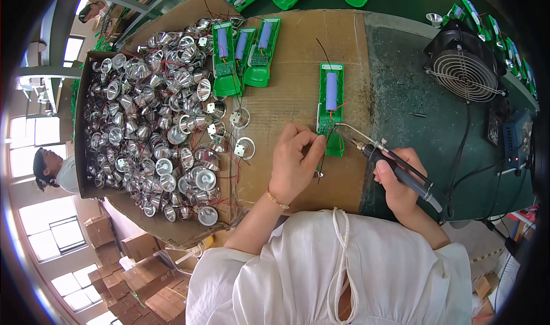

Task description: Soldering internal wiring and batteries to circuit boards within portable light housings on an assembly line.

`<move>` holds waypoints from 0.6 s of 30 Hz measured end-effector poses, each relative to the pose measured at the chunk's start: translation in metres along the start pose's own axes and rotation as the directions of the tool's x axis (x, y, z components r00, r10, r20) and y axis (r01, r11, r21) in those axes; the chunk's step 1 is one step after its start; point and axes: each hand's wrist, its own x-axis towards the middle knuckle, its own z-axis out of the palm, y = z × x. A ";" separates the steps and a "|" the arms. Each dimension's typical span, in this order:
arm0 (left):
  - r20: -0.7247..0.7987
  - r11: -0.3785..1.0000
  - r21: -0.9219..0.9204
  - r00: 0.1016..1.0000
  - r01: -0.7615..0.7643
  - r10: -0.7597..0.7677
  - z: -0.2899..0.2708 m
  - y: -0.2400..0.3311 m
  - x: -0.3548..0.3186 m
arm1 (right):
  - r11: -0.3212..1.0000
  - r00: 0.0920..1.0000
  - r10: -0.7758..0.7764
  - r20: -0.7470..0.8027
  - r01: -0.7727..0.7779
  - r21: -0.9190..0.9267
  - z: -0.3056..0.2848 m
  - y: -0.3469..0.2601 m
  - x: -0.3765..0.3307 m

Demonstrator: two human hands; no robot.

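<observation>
Green case [337, 146] lies just past the L fingertips, on the cardboard; batt. [331, 91] & circuit board [326, 127] already in. Soldering prob. mid-way: red wire [342, 104] sticks up beyond the fingers, seemingly not yet fixed. L hand [298, 160]: thumb & index nearly closed at the board's edge; can't tell if they've got a wire. R hand [401, 179]: fingers wrapped round soldering iron [423, 192], tip at the board, R of L fingertips. Shiny cup [319, 175] just below L fingers, not fitted yet. Up-L of L hand: more green cases [229, 85] w/ batts. & boards in, no cups seated. Further L, big pile of cups [143, 107], so plenty left, I'd judge.
</observation>
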 end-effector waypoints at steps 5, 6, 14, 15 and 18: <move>0.011 1.000 0.002 1.000 0.022 -0.022 0.001 -0.003 0.002 | 0.995 0.997 0.075 -0.017 -0.074 0.062 0.009 -0.002 0.006; 0.010 1.000 0.001 1.000 0.027 -0.027 0.001 -0.004 0.001 | 0.996 0.998 0.063 -0.018 -0.062 0.063 0.009 0.000 0.007; 0.044 0.998 -0.055 0.999 0.022 -0.020 -0.001 -0.004 0.004 | 0.982 0.986 0.139 -0.093 -0.125 0.145 0.010 -0.008 0.010; 0.044 0.998 -0.053 0.999 0.022 -0.020 -0.001 -0.004 0.003 | 0.983 0.987 0.142 -0.074 -0.133 0.125 0.010 -0.007 0.010; 0.042 0.998 -0.052 0.999 0.030 -0.028 0.001 -0.005 0.001 | 0.988 0.991 0.125 -0.039 -0.121 0.093 0.007 -0.002 0.009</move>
